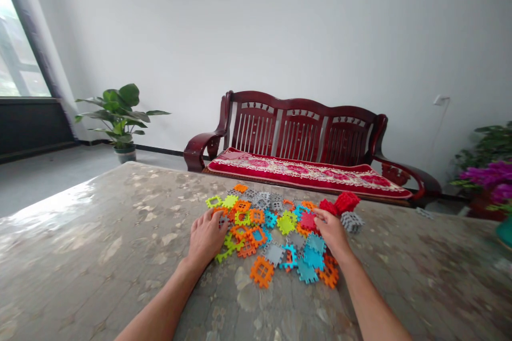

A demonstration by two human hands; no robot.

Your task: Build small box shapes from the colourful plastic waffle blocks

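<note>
Left hand (pixel 207 236), fingers apart, on tiles (pixel 262 272); right hand (pixel 332 232) touching red tile (pixel 308 220), grip unclear.

The pile of tiles (pixel 276 229) is being borne by the table (pixel 100 240). It is being flanked by the left hand (pixel 207 237), lying on its left edge, and the right hand (pixel 332 232), on its right side. Joined pieces (pixel 346 208) are being kept just right of it. Behind it a bench (pixel 304 133) is being seen, with a potted plant (pixel 120 117) far behind-left and flowers (pixel 490 176) far right.
</note>
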